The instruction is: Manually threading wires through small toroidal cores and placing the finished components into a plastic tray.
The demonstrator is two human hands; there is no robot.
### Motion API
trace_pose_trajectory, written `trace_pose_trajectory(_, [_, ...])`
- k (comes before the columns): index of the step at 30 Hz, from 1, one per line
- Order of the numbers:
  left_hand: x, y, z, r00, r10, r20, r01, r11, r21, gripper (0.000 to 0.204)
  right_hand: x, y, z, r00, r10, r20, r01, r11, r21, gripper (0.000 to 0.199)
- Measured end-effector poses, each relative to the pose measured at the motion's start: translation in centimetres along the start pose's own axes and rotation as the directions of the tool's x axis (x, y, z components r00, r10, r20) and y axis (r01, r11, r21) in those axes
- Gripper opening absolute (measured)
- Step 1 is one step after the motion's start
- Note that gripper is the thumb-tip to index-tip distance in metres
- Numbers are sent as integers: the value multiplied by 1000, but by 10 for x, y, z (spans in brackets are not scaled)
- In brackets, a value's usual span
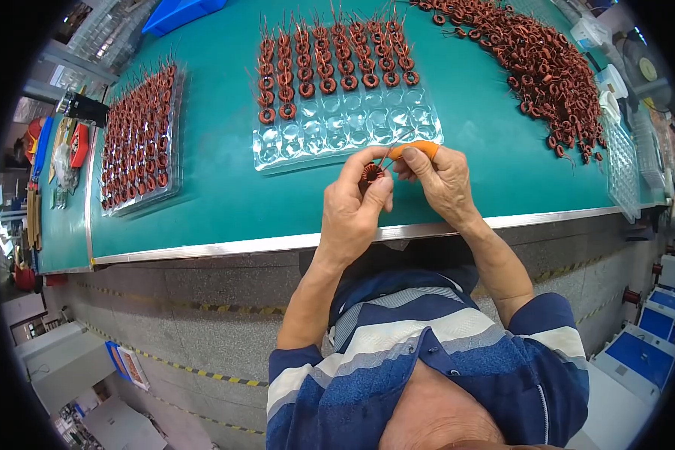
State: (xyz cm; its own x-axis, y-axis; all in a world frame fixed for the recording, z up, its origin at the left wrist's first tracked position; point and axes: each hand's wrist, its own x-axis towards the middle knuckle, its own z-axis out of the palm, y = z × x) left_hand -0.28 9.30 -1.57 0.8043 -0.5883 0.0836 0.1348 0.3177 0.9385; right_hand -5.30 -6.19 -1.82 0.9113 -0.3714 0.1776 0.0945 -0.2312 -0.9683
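Between the thumb and fingers of my left hand [352, 211] is a copper-wound toroidal coil [370, 174], held just above the table's front edge. My right hand [441, 178] pinches at a wire lead rising from that coil; an orange finger cover [418, 148] is on one of its fingers. Right behind my hands lies a clear plastic tray [311, 150] with round pockets. Rows of upright coils [326, 67] fill its far part, their leads pointing up, while the pockets nearest me hold none.
A second tray of coils [139, 142] stands at the left. Loose coils [540, 67] lie heaped at the far right, near stacked clear trays [624, 169]. A blue bin [184, 13] sits at the back left. The green table [225, 202] has a metal front edge.
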Motion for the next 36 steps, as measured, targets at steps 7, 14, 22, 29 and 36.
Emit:
trace_pose_trajectory(7, [-11,-8,-11,996,85,-33,-70,949,308,22,1,-17,-2,974,226,-15,-221,963,155,26])
trace_pose_trajectory(14, [-13,-11,-34,925,-254,283,273,962,-31,30,0,-12,-5,945,320,73,-326,938,119,23])
trace_pose_trajectory(22, [-13,0,-34,986,-78,147,68,995,68,23,13,-18,9,917,241,319,-369,817,444,29])
trace_pose_trajectory(29, [-16,-5,-19,996,-61,72,73,981,-182,24,0,-23,14,990,71,119,-91,981,169,24])
trace_pose_trajectory(36, [-20,-6,-12,999,-50,11,51,996,-72,22,1,-18,12,979,124,162,-162,956,243,25])
